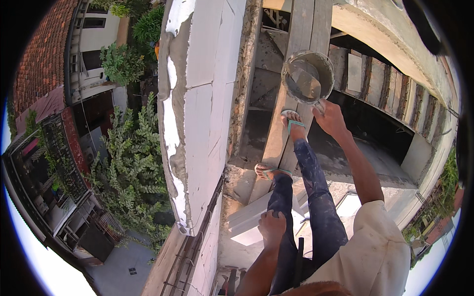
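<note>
The white block wall [197, 98] is rising at the left, with grey mortar oozing down its edge and squeezing from its joints, and a street with trees lying far below it. The wooden planks [296, 89] are carrying the person's sandalled feet beside the wall. The right hand [330, 118] is holding up a grey bucket [307, 76] out in front above the planks, fingers closing on something at its lower rim, probably a handle, though the grip itself is partly hidden. A trowel [305, 81] is lying inside with wet mortar, so the bucket is likely weighing heavily and its smeared sides may be slippery; the rim or handle looks the safest hold. The left hand [271, 227] is resting clenched on the thigh, grasping nothing visible
</note>
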### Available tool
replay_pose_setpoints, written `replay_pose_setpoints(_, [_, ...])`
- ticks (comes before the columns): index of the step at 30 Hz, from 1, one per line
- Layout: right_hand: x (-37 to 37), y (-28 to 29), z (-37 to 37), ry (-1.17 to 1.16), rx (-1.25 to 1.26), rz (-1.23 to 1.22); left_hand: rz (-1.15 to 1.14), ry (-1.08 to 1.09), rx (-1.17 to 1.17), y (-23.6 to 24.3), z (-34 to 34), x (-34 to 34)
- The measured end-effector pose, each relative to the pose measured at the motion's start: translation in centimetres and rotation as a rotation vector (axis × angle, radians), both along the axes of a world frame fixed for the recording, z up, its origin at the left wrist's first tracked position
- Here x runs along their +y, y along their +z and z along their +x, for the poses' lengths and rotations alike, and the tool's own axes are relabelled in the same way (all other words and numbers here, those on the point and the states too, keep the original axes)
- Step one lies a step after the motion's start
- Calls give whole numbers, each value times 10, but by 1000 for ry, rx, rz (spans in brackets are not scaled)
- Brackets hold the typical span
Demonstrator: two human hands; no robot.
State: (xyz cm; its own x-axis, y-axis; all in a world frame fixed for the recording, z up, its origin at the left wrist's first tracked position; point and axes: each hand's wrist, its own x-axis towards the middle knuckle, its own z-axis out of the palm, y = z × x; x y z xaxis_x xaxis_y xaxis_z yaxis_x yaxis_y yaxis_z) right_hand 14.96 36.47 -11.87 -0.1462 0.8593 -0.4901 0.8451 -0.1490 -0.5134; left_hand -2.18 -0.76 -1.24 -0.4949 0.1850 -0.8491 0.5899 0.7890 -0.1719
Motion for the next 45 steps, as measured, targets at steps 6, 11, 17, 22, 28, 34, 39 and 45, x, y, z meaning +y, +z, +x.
replay_pose_setpoints(6, [46, -131, 41, -74, -399, -189, -9, -62, 1, -3, 0, 6])
replay_pose_setpoints(11, [42, -193, 39, 200, -435, -140, -31, -104, -13, -2, -3, 13])
replay_pose_setpoints(17, [29, -115, 75, -220, 155, -565, -45, -86, -1, -7, 0, 16])
replay_pose_setpoints(22, [9, -67, 64, -316, 437, -523, -49, -96, -33, -2, -4, 18])
replay_pose_setpoints(28, [90, 5, -67, -195, 1082, -269, -125, -114, -11, -3, 0, 12])
replay_pose_setpoints(34, [242, 35, -188, -49, 750, 808, -119, -83, -7, -1, -4, 16])
replay_pose_setpoints(39, [233, 31, -199, 73, 472, 856, -66, -46, 25, -2, 0, 6])
replay_pose_setpoints(45, [127, 56, -117, 445, 260, 809, -53, 14, 20, -7, 4, -5])
